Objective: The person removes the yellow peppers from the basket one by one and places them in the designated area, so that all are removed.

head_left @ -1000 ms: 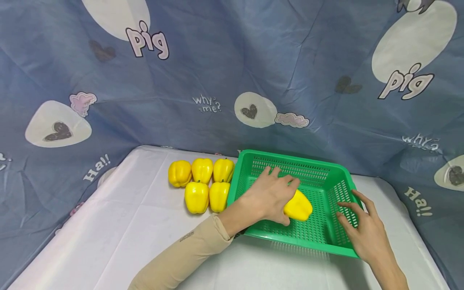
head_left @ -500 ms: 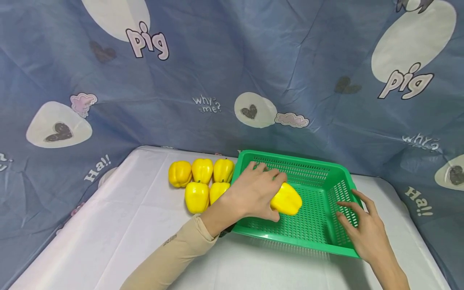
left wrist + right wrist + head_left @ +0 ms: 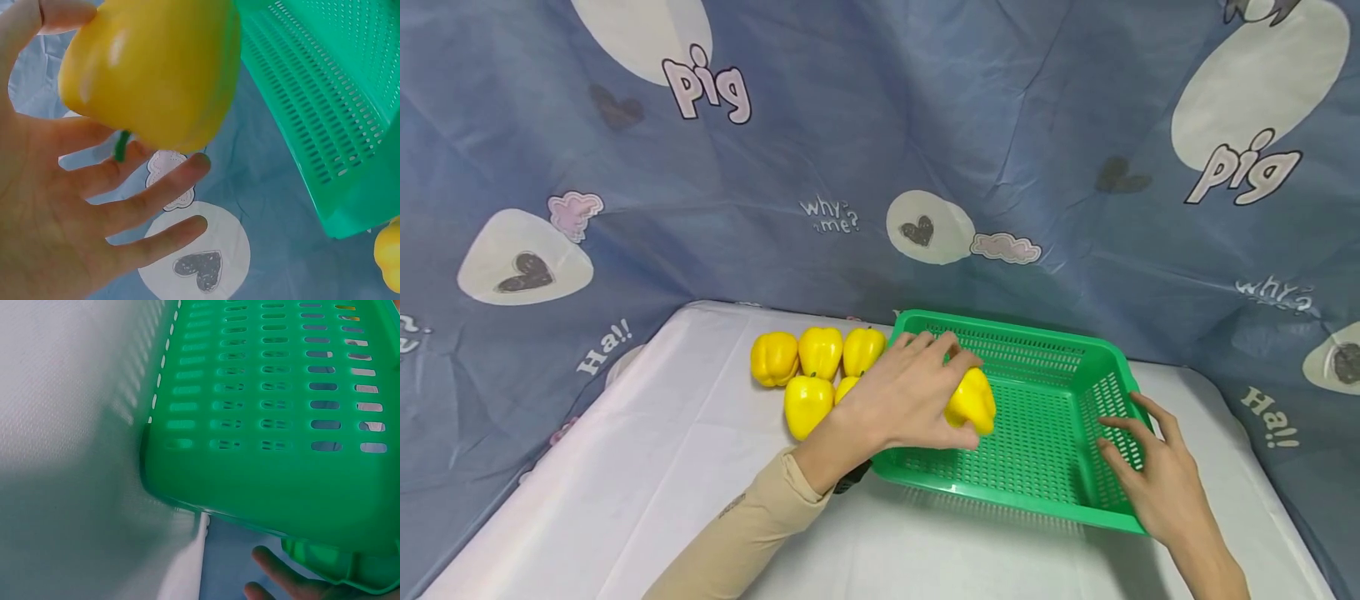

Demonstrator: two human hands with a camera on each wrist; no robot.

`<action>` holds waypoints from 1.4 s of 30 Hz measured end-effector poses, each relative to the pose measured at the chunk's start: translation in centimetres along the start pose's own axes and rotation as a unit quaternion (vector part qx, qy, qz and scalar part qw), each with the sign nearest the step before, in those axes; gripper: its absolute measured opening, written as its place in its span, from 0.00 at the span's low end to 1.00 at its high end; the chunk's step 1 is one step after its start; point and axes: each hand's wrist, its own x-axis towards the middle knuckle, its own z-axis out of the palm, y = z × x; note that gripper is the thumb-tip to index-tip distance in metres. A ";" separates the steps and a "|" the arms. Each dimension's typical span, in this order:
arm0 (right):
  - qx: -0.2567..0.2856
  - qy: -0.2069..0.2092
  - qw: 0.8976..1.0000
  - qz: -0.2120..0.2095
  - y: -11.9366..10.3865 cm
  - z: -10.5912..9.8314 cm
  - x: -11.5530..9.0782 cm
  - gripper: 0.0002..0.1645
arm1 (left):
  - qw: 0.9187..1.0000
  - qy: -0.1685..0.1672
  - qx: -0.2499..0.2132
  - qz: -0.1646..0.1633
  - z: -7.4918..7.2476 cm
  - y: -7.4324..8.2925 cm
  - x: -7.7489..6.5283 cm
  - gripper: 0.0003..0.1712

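Note:
My left hand [image 3: 902, 396] grips a yellow bell pepper [image 3: 973, 402] by its stem end, over the left part of a green plastic basket [image 3: 1022, 500] in the head view. In the left wrist view, thumb and upper fingers hold the bell pepper [image 3: 156, 69]. Its green stem points toward the palm, and two lower fingers stretch out straight, off it. My right hand [image 3: 1161, 475] holds the basket's right end, its fingers over the rim. In the right wrist view, the slotted basket wall [image 3: 269, 469] fills much of the picture, with fingertips [image 3: 265, 557] below it.
Left of the basket stand several yellow bell peppers [image 3: 808, 407], grouped in two rows and partly covered by my left hand. A white cloth [image 3: 700, 450] covers the table. Behind it hangs a blue printed curtain [image 3: 850, 125].
My left hand has moved left with the bell pepper, from the middle of the basket toward its left side, now covering part of the grouped peppers. The right hand and basket have stayed put.

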 end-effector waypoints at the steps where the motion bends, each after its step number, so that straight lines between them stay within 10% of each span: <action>1: 0.000 0.000 1.000 -0.001 0.0 0.0 0.0 0.21 | 1.000 0.004 -0.003 -0.002 0.0 -0.1 -0.1 0.40; 17: -0.001 0.000 1.000 0.002 -0.1 0.1 0.2 0.21 | 0.995 -0.015 -0.099 -0.028 -0.2 -1.7 -1.5 0.48; 42: 0.003 0.007 1.000 -0.003 0.0 0.2 0.0 0.20 | 0.981 0.108 -0.118 -0.113 0.3 -4.8 -5.2 0.36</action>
